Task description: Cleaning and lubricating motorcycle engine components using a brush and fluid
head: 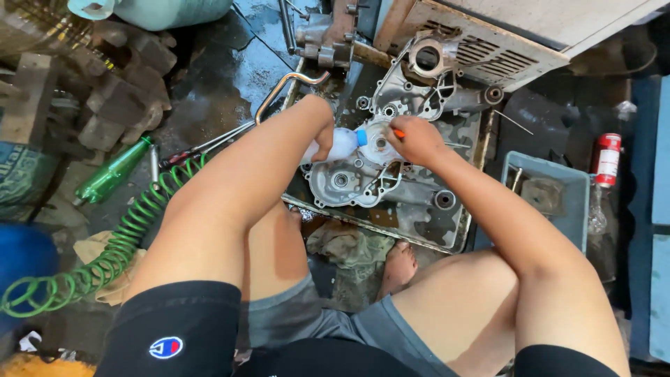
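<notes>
My left hand (322, 136) is closed around a clear plastic bottle with a blue cap (347, 142), tipped sideways toward a grey metal engine case (349, 183). My right hand (417, 139) grips a small tool with an orange handle (398, 132) over the round bore of the case. The case lies in a shallow, oily metal tray (447, 234). A second case half (412, 84) rests at the far end of the tray.
A green coiled air hose (105, 258) lies at left beside a green bottle (112, 171). A grey plastic bin (551, 192) and a red spray can (608, 158) stand at right. Rags (349, 248) and my bare foot (399, 265) lie below the tray. The floor is wet.
</notes>
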